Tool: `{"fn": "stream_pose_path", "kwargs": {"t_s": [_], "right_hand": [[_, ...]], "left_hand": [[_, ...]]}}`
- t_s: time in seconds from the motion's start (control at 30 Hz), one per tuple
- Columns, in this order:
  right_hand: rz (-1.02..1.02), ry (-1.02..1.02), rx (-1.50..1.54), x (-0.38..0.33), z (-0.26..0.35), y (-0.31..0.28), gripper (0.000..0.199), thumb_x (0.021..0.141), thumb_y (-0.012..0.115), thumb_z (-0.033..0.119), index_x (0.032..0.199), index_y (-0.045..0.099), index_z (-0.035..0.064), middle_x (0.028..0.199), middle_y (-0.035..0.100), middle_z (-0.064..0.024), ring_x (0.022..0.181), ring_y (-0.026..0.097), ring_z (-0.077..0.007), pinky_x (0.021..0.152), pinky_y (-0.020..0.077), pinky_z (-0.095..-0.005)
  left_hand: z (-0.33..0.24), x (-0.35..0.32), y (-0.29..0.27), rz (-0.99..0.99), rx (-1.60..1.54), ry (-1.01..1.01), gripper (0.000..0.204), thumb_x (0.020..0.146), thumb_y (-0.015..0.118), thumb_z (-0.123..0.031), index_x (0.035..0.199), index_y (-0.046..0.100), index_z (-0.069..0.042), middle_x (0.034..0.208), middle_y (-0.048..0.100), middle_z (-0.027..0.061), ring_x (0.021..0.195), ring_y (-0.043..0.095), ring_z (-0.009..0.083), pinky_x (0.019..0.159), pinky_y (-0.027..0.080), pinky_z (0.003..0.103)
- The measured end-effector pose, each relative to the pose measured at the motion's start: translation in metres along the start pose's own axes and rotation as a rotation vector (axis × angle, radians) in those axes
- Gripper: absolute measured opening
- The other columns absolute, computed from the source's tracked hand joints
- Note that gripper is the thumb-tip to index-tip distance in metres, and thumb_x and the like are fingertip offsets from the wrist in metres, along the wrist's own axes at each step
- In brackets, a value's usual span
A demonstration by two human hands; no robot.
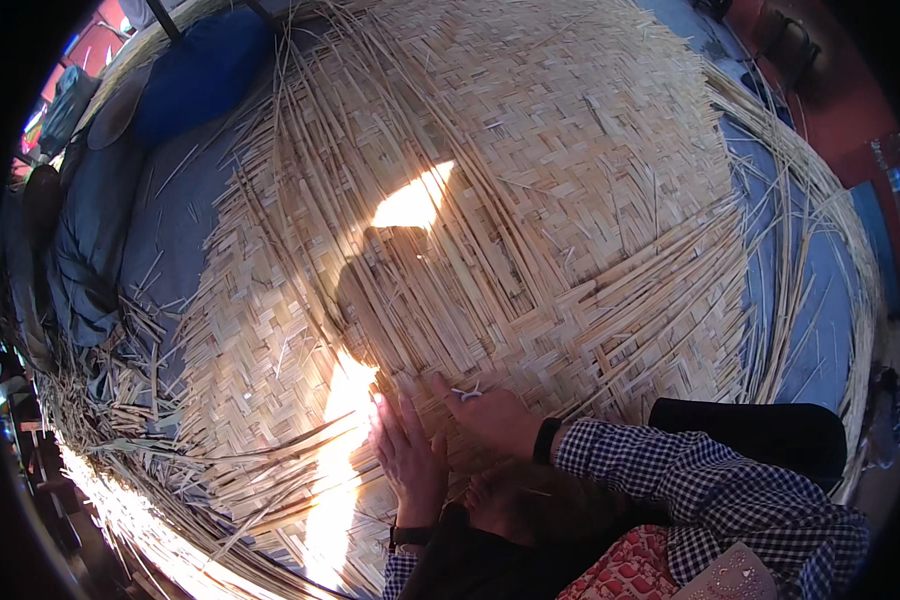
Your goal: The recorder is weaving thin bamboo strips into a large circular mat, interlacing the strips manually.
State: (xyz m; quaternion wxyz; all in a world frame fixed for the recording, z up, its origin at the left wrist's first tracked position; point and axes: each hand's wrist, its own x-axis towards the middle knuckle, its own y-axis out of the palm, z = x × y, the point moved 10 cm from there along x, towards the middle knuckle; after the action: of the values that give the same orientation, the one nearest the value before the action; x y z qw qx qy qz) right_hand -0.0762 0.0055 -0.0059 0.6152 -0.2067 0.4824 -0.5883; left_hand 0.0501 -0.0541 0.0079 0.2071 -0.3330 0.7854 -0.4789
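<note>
A large woven mat [610, 120] of pale split-reed strips spreads out before me. My left hand [410, 460] lies on its near part, fingers stretched out and pointing away from me. Just right of it my right hand [495, 418] is bent down onto the weave, fingers partly hidden and apparently closed at the strips; what they grip is too small to tell. Something small and white [467, 393] shows at these fingers. Loose long strips [440, 290] run from the far left edge toward my hands. More unwoven strips [670, 270] fan out to the right.
A blue bundle [205, 85] sits beyond the mat's far left. Dark cloth [95, 240] and scattered reed scraps [110, 400] lie along the left. A curved bundle of long reeds [830, 190] bounds the right side. Bright sunlight falls across the mat's near left.
</note>
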Motion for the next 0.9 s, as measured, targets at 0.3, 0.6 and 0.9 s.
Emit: {"fn": "stream_pose_path", "kwargs": {"t_s": [0.3, 0.6, 0.9], "right_hand": [[0.253, -0.2, -0.055, -0.032, -0.092, -0.13, 0.068, 0.098, 0.057, 0.035, 0.153, 0.028, 0.0099, 0.127, 0.059, -0.0227, 0.104, 0.065, -0.0367, 0.083, 0.0554, -0.0423], [-0.519, 0.169, 0.752, -0.273, -0.185, -0.433, 0.085, 0.096, 0.063, 0.036, 0.157, 0.012, 0.0049, 0.117, 0.057, -0.0148, 0.106, 0.063, -0.0245, 0.081, 0.0573, -0.0348], [-0.857, 0.512, 0.683, -0.629, -0.32, -0.334, 0.053, 0.097, 0.059, 0.028, 0.14, 0.043, 0.0017, 0.117, 0.062, -0.0126, 0.099, 0.065, -0.0197, 0.078, 0.0571, -0.0328]], "left_hand": [[-0.035, 0.031, -0.003, 0.641, 0.071, 0.132, 0.102, 0.084, 0.07, -0.054, 0.156, 0.015, -0.008, 0.155, 0.03, 0.0237, 0.144, 0.028, 0.0426, 0.112, 0.03, 0.061], [0.016, 0.043, -0.244, -0.685, -2.063, 0.115, 0.108, 0.081, 0.055, -0.076, 0.158, -0.003, -0.027, 0.164, 0.01, 0.0099, 0.15, 0.014, 0.0304, 0.107, 0.037, 0.065], [-0.167, 0.04, -0.22, -0.043, -1.846, 0.083, 0.062, 0.1, 0.052, -0.038, 0.153, 0.027, -0.017, 0.156, 0.032, 0.0136, 0.145, 0.026, 0.0338, 0.118, 0.026, 0.057]]}}
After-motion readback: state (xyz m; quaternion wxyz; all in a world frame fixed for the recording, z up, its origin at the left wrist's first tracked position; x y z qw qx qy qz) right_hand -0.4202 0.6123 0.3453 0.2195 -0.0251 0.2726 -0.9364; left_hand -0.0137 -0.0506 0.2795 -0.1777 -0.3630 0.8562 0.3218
